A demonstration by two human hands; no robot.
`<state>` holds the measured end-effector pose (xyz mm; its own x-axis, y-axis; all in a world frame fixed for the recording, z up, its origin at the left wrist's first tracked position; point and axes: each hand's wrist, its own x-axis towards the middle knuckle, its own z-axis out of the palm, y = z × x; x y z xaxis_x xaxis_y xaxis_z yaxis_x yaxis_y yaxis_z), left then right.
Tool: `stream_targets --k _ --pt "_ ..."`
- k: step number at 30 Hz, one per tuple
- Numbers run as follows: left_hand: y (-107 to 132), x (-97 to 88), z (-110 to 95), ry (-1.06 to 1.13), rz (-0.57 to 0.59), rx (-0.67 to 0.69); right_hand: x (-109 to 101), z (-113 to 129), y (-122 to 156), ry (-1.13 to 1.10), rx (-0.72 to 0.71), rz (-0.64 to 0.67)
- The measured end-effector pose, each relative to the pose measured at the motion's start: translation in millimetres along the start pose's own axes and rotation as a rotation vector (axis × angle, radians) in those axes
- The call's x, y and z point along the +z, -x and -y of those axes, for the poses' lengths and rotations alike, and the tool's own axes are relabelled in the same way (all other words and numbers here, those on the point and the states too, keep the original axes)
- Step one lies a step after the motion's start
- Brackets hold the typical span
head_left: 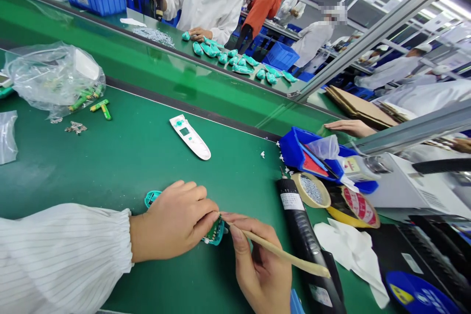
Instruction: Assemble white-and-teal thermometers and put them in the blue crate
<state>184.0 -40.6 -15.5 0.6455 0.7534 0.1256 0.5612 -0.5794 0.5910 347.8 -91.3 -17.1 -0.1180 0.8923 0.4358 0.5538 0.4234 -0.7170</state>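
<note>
Under my left hand point(180, 221) is a teal plastic housing point(220, 238) with a green circuit board point(213, 230) in it. Its rounded far end shows past my wrist, while my palm covers the middle. My left fingers are closed over it, with thumb and index pinched at the board's edge. In my right hand point(261, 260) I grip a slim tan tool that looks like tweezers point(290, 256), its tip at the board beside my left fingertips. Farther up the green table lies a white casing half point(195, 142) with a small window.
An electric screwdriver point(301, 235) lies right of my hands, near a screw dish point(312, 191), tape roll point(356, 206) and blue bin point(298, 147). Batteries point(103, 107) and a plastic bag point(55, 78) lie left. Beyond the clear partition, a person in white works beside several teal housings point(241, 66).
</note>
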Motion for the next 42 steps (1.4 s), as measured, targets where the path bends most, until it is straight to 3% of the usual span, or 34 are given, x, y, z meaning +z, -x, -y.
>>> stream_targets --k 19,29,38,42 --pt "-0.3 0.4 0.0 -0.032 -0.001 0.004 -2.2 -4.3 5.6 -0.098 0.035 -0.007" --pt "-1.0 0.5 0.2 -0.046 -0.009 0.02 -0.4 -2.3 2.3 -0.073 -0.012 0.019" --pt "0.4 2.9 0.6 -0.025 -0.02 0.022 -1.2 -4.3 5.3 -0.003 -0.172 0.078" --pt "0.7 2.4 0.7 -0.023 -0.027 0.008 1.0 -3.8 4.3 -0.03 -0.111 0.044"
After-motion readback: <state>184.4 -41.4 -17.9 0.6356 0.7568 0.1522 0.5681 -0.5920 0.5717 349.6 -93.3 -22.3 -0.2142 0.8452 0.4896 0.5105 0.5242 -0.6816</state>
